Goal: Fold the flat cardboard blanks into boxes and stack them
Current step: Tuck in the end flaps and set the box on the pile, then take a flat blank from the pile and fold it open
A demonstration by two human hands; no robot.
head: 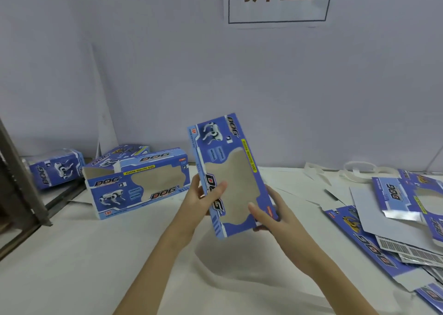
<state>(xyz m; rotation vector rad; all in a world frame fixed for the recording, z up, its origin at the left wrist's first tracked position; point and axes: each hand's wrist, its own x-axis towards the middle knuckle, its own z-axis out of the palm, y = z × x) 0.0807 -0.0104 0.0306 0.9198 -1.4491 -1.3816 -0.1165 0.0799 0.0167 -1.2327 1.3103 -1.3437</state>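
I hold a blue "DOG" cardboard box (227,170) with a brown cut-out window upright and tilted above the white table. My left hand (203,197) grips its left edge, thumb on the front face. My right hand (266,216) grips the lower right corner, thumb on the window. Folded boxes stand at the left: a large one (139,185) facing me, another (119,155) behind it, and one (56,168) farther left. A heap of flat blanks (398,221) lies at the right.
A white-covered table (119,254) spreads below my arms. A pale wall with a printed sign (278,0) rises behind. A dark wooden frame (16,182) stands at the left edge. White paper strips (359,170) lie near the wall at the right.
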